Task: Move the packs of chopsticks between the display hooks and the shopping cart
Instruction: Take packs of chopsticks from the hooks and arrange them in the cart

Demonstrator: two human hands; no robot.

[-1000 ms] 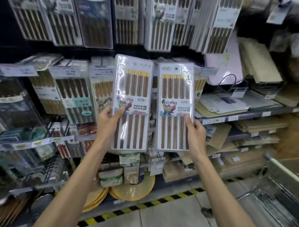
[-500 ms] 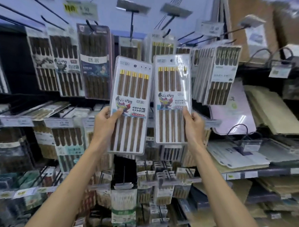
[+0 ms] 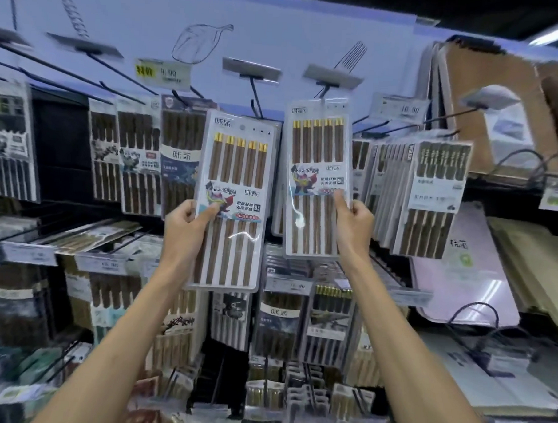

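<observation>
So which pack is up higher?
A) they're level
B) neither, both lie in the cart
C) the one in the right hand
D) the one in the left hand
C: the right pack, pinched by the right hand, has its top edge up at a hook, while the left pack, gripped by the left hand, sits lower.

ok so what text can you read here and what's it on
"味家": left pack
"味家": right pack
"味家": dark pack
"特价 9.90": yellow tag
"10.90": upper right tag
"16.90": shelf tag
Small print on the packs and the other tags: too blurred to read.
</observation>
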